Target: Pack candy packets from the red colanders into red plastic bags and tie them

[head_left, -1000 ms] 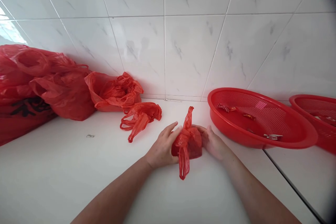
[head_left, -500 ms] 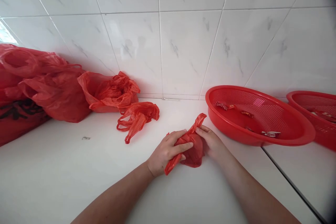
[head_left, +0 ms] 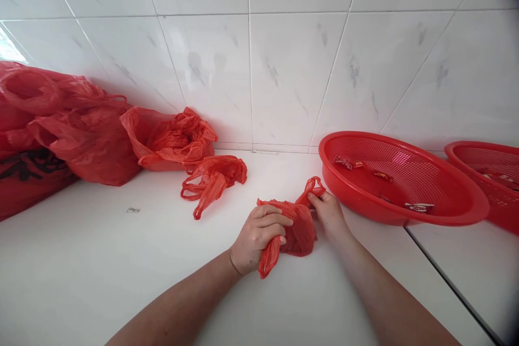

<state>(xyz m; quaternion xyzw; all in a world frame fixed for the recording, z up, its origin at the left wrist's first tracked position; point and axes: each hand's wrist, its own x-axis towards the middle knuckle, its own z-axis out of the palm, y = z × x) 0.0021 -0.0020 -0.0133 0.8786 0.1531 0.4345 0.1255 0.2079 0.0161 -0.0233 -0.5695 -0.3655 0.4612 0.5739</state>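
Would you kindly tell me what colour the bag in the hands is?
The bag is red, as the head view shows best.

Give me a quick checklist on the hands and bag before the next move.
1. Left hand gripping small red bag: ok.
2. Right hand pinching its looped end: ok.
3. Small red bag knotted shut: cannot tell; the left hand covers part.
4. Contents of small red bag: cannot tell.
5. Crumpled red bag apart from both hands: ok.
6. Wrapped pieces inside nearer red basket: ok.
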